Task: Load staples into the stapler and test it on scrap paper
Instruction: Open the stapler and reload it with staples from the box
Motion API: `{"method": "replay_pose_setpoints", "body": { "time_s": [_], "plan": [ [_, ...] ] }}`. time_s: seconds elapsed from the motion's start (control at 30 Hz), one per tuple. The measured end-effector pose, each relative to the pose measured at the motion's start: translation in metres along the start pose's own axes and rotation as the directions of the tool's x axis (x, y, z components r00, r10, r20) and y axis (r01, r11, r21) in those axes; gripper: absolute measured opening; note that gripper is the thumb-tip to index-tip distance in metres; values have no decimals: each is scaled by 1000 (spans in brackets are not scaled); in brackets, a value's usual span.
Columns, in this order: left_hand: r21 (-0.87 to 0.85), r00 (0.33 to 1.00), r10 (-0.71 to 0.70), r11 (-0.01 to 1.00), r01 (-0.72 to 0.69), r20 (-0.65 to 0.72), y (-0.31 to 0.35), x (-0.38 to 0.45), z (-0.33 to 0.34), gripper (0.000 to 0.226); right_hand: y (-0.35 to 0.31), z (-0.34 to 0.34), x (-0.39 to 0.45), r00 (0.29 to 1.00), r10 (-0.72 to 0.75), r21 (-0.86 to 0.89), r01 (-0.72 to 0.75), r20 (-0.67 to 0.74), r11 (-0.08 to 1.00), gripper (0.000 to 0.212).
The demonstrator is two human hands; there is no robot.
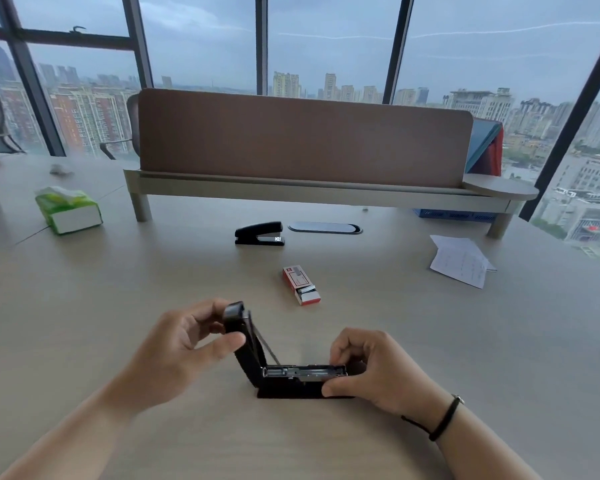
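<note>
Gripping opened stapler on desk, left hand holding lid, right hand holding base

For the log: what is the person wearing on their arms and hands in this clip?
Both forearms are bare, with no sleeves in view and no gloves. The left hand and its wrist carry nothing. The right hand has a thin black wristband around the wrist, with a small metal-looking piece at its upper end. No rings can be made out on either hand.

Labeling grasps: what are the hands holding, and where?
Both hold the open stapler: left hand pinches the raised top arm near its tip; right hand grips the front end of the base and magazine.
</note>
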State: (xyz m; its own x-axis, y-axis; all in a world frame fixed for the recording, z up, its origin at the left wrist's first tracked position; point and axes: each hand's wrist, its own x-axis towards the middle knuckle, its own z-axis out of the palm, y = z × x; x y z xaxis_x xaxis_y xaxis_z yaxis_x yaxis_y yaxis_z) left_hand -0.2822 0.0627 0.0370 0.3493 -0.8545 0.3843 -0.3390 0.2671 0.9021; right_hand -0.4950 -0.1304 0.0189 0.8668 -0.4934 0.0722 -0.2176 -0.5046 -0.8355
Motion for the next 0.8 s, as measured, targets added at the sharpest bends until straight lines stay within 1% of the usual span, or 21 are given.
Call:
{"method": "replay_pose_setpoints", "body": {
  "time_s": [0.07, 0.17, 0.23, 0.27, 0.33, 0.43, 0.63, 0.7, 0.8],
  "plan": [
    [57, 999, -39, 998, 39, 2, -1, -8, -18, 21, 0, -1, 0, 1000, 4, 7, -4, 4, 1000, 30],
    [228, 987, -144, 966, 125, 66, -4, -21, -42, 23, -2, -1, -1, 1000, 5, 7, -5, 12, 1000, 29],
    [382, 955, -277, 898, 218, 107, -9, -26, -49, 21, -2, -1, -1, 1000, -1, 10, 1, 14, 1000, 30],
    [444, 941, -320, 863, 241, 110, -11, -27, -49, 19, -2, -1, 0, 1000, -2, 12, 2, 13, 1000, 31],
    [526, 936, -339, 815, 241, 96, -14, -27, -50, 20, -2, -1, 0, 1000, 1, 13, -1, 12, 1000, 33],
    [545, 940, -329, 806, 232, 87, -15, -25, -52, 27, -1, -1, 0, 1000, -1, 15, 1, 16, 1000, 33],
    [488, 910, -395, 823, 290, 125, -15, -20, -50, 23, 1, -1, 1, 1000, 5, 18, -5, 15, 1000, 33],
    [494, 888, -430, 815, 303, 164, -12, -15, -48, 27, 3, -1, 2, 1000, 7, 12, -7, 12, 1000, 32],
    [506, 849, -458, 815, 282, 264, -7, 1, -44, 37, 5, -2, 3, 1000, 13, 5, -13, 15, 1000, 34]
  ]
}}
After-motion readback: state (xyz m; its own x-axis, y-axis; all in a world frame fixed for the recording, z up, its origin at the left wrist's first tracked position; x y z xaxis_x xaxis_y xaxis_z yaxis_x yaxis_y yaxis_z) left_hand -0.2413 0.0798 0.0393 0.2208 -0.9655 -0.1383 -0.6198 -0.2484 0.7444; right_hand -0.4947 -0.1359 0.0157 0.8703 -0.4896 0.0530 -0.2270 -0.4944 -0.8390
